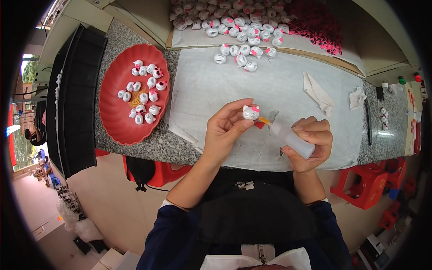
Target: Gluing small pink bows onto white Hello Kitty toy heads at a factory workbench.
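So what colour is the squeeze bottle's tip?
The tip is orange, clearest in the head view.

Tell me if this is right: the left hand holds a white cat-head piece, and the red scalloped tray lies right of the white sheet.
One part is wrong: the red scalloped tray lies left of the white sheet, as the head view shows. The left hand does hold a white cat-head piece.

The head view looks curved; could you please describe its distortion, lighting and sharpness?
Head view: fisheye curvature bows the black tray; bright far-left patches look washed out; cat-head pieces deep in the shelf look dimmer; the squeeze bottle looks fairly sharp.
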`<state>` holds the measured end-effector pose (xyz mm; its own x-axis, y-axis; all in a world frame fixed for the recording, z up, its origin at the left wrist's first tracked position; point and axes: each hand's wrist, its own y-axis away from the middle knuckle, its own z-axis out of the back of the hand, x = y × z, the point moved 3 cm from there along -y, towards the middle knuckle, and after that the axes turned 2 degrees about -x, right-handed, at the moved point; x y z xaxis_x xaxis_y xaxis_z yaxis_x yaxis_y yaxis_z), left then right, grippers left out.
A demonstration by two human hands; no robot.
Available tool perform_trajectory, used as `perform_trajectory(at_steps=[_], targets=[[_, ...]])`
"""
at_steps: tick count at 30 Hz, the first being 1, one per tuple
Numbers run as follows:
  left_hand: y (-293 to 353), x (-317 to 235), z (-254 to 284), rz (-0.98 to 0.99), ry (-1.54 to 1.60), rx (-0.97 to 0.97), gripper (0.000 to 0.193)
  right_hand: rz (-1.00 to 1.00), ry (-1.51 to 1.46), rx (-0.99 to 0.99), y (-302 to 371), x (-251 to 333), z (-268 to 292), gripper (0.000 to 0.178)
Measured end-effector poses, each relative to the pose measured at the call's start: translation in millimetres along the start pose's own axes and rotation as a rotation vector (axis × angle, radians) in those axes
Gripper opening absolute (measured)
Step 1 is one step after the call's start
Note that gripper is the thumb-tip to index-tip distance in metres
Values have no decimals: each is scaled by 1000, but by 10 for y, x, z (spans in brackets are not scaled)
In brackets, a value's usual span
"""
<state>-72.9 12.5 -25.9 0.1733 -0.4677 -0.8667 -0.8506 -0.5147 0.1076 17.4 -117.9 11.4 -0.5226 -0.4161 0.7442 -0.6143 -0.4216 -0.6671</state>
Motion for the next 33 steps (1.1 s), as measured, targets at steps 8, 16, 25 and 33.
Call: perform_trajectory(at_steps=[8,16,25,33], targets=[[14,-14,-15,-7,-28,15,37,-5,-8,2,3,1,-6,35],[7,-5,-29,-202,-230,50,35,29,-61,19,13,-20,-11,42],[4,-26,-33,-268,-337,30,36,29,-50,47,8,-20,25,41],[-4,-26,-54,-280,-371,45,35,-4,-16,13,-9,-44,93,37]])
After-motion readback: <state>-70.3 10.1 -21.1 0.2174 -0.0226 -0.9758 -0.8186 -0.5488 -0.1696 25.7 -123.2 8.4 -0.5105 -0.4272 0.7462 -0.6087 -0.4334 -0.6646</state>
